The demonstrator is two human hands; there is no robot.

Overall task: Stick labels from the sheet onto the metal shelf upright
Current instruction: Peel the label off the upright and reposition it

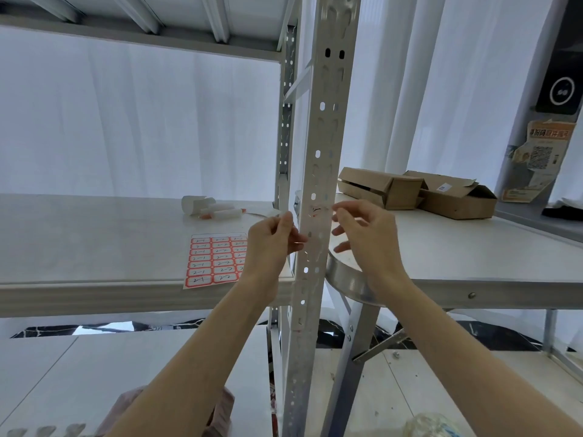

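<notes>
Metal upright [328, 143] btw hands, L hand [268, 244] curled at edge, grip unclear, R hand [369, 238] spread

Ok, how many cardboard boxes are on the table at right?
2. The first cardboard box lies nearer the shelf upright; the second cardboard box, flaps open, sits against its right side. None seem hidden.

Left grip [271, 244] and right grip [369, 238] are bare, forearms likewise. Pale pink garment fabric [126, 408] shows beneath the left forearm.
</notes>
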